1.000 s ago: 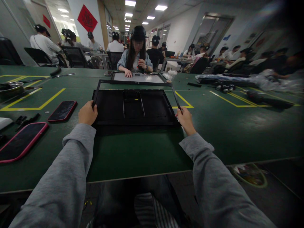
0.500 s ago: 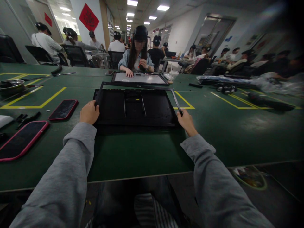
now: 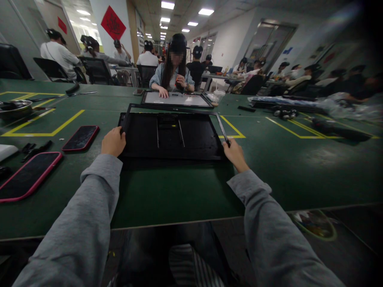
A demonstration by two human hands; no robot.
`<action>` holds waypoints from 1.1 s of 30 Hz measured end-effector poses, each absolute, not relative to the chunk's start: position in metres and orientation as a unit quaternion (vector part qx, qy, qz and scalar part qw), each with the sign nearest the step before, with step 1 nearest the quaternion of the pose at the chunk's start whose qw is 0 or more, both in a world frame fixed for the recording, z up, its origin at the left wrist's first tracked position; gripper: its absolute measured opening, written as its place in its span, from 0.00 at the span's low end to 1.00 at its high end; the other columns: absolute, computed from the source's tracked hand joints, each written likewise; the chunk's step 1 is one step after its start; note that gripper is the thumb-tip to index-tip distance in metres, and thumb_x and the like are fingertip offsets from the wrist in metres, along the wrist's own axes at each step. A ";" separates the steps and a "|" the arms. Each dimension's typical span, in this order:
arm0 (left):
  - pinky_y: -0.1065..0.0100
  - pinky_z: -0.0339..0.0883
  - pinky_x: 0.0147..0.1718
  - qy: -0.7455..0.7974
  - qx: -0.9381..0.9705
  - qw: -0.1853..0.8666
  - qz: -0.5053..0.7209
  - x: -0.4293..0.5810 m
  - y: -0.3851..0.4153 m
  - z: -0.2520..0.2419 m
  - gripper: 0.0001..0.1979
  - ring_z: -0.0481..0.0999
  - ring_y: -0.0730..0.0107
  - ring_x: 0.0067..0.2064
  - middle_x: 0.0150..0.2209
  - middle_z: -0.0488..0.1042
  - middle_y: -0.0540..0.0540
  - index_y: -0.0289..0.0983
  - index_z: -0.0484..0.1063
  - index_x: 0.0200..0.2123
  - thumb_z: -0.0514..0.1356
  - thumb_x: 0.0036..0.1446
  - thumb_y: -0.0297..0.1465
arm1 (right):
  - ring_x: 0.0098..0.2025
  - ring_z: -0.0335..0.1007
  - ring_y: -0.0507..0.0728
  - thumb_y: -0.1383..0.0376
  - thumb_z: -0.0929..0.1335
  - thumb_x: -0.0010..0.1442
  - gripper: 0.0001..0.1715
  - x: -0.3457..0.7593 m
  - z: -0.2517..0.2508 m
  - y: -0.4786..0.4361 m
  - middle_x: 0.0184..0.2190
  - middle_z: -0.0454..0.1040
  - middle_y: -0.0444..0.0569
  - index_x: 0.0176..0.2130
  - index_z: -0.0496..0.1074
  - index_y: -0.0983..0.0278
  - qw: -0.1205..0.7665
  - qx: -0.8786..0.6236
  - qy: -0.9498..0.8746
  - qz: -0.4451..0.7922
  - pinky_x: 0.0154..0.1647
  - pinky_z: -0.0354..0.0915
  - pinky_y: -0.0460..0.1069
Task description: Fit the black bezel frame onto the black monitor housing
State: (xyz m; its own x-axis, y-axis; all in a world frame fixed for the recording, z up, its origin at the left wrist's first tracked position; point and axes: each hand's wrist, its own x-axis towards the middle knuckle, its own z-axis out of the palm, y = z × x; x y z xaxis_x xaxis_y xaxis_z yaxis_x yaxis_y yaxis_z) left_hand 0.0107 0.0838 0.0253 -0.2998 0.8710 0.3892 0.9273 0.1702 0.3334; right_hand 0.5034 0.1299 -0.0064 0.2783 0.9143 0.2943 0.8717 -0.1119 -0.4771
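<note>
A thin black monitor bezel (image 3: 223, 126) is gripped at its two sides. My left hand (image 3: 113, 142) is closed round its left side, and my right hand (image 3: 235, 154) pinches its right side. Under and within the frame lies a black monitor back cover (image 3: 197, 133), its inside facing up, with two upright rails around a recess near the middle. The bezel's far edge stands raised above the cover's far edge. Whether its near edge touches the cover I cannot tell. Both hands are just above the table, beside the cover's ends.
On the green table (image 3: 185, 195) two pink-edged phones (image 3: 30, 175) lie to my left, near a metal bowl (image 3: 18, 107). Opposite, a co-worker (image 3: 173, 75) rests a hand on a flat panel (image 3: 185, 99), with a plastic cup (image 3: 219, 95) beside it. Plastic-wrapped parts (image 3: 284, 102) and a dark tool (image 3: 338, 129) lie right.
Almost nothing differs. The view has shifted very slightly; both hands keep the same hold on the bezel.
</note>
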 end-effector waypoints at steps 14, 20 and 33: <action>0.51 0.64 0.59 -0.766 -0.588 0.054 -0.255 0.011 0.084 0.026 0.25 0.71 0.48 0.60 0.60 0.72 0.34 0.34 0.68 0.62 0.49 0.66 0.36 | 0.49 0.75 0.70 0.59 0.61 0.66 0.27 0.506 -0.009 0.133 0.46 0.79 0.64 0.60 0.70 0.67 0.284 -0.748 -0.599 0.037 0.51 0.66 0.61; 0.52 0.63 0.59 -0.759 -0.592 0.054 -0.264 0.008 0.085 0.023 0.25 0.71 0.49 0.61 0.60 0.71 0.34 0.34 0.67 0.62 0.49 0.66 0.36 | 0.46 0.75 0.69 0.59 0.61 0.66 0.27 0.507 -0.009 0.133 0.44 0.80 0.62 0.59 0.71 0.66 0.290 -0.744 -0.601 0.031 0.48 0.67 0.59; 0.52 0.64 0.59 -0.758 -0.594 0.060 -0.262 0.007 0.087 0.021 0.25 0.72 0.49 0.60 0.60 0.72 0.34 0.34 0.68 0.62 0.49 0.66 0.36 | 0.47 0.76 0.70 0.57 0.61 0.67 0.28 0.506 -0.010 0.132 0.44 0.80 0.63 0.59 0.70 0.67 0.287 -0.743 -0.603 0.036 0.51 0.67 0.61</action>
